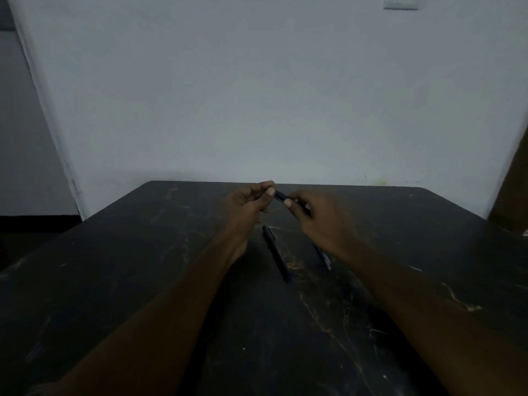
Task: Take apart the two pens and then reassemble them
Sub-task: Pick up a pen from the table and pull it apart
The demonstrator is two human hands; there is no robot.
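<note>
Both hands are raised over the far middle of a dark table (143,281). Between them is a short dark pen piece (280,195): my left hand (248,207) pinches its left end, my right hand (320,218) pinches its right end. Most of the piece is hidden by fingers. Flat on the table below the hands lies a whole dark pen (276,252), pointing toward me. A second dark pen part (324,257) with a lighter tip lies to its right, partly hidden under my right wrist.
The table has a scratched, marbled dark top; its far edge meets a pale wall (257,95). A dark brown object (511,190) stands at the right edge. The scene is dim.
</note>
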